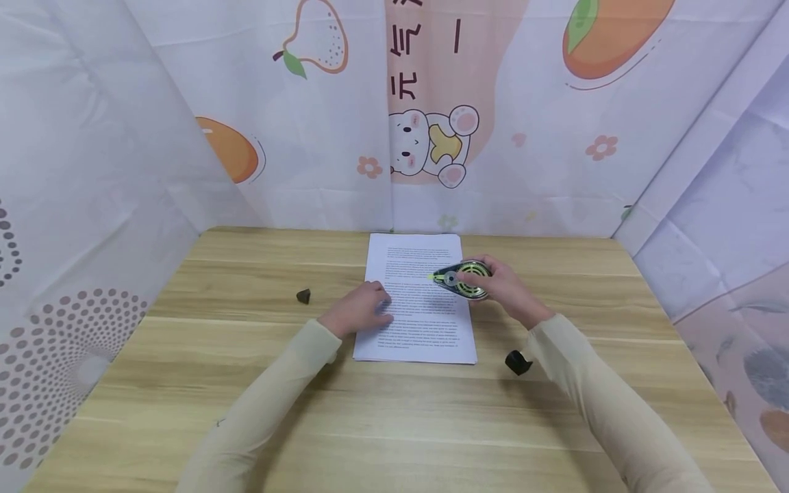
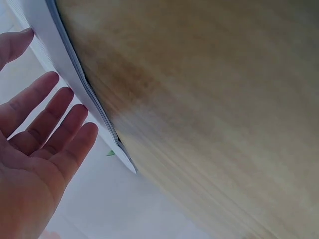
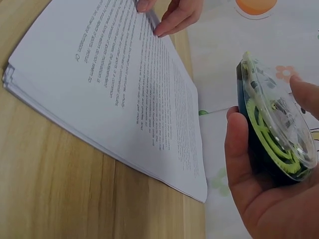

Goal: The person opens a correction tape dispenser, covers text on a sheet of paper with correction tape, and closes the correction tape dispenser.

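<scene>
A stack of printed paper (image 1: 425,342) lies on the wooden table, its text facing up. My left hand (image 1: 364,308) is at the left edge of the stack with its fingers loosely bent; in the left wrist view the fingertips (image 2: 79,117) are at the side of the sheets. Over the right part of the stack, my right hand (image 1: 502,284) holds a correction tape dispenser (image 1: 471,279) between thumb and fingers. The dispenser has a clear cover over a black and lime-green body (image 3: 271,134), and its tip points left, above the paper.
A small dark object (image 1: 303,296) is at the left of the stack. Another black object (image 1: 518,362) shows beside the right sleeve. Patterned curtains (image 1: 296,171) hang behind the table's back edge and along both sides.
</scene>
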The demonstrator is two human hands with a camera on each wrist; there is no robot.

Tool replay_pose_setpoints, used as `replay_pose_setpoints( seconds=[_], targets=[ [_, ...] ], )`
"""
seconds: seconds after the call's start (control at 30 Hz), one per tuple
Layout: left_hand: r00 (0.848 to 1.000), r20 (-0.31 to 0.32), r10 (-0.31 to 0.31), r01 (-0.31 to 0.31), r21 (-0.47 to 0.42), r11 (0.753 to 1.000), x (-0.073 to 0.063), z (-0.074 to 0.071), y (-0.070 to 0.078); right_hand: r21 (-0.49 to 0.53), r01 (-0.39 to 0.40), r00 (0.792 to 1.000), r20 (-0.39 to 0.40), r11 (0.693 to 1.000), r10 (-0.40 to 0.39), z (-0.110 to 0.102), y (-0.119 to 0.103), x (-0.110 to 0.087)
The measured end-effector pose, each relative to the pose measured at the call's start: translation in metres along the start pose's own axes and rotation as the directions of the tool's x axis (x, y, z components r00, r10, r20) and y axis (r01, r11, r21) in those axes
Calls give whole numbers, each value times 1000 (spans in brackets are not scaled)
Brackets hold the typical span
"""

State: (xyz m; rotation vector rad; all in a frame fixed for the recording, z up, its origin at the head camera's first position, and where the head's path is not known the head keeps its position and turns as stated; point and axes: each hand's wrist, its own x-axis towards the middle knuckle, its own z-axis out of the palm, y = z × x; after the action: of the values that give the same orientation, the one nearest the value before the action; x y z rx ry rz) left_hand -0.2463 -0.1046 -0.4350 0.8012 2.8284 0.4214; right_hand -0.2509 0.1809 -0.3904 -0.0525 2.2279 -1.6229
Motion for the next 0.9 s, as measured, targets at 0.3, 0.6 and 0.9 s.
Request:
replay_pose_setpoints(
  seconds=[0.3, 0.6, 0.9],
  targets=[
    [1000, -2, 16, -16, -1, 1000, 2, 2, -2, -61, -26, 1000, -17, 998, 25, 2, 2, 11],
    [1000, 18, -3, 3, -11, 1000, 3, 4, -4, -162, -42, 999, -37, 986, 37, 7, 3, 24],
    [999, 32, -15, 16, -13, 1000, 4, 3, -4, -260, -55, 998, -56, 964, 41, 14, 2, 36]
  ],
)
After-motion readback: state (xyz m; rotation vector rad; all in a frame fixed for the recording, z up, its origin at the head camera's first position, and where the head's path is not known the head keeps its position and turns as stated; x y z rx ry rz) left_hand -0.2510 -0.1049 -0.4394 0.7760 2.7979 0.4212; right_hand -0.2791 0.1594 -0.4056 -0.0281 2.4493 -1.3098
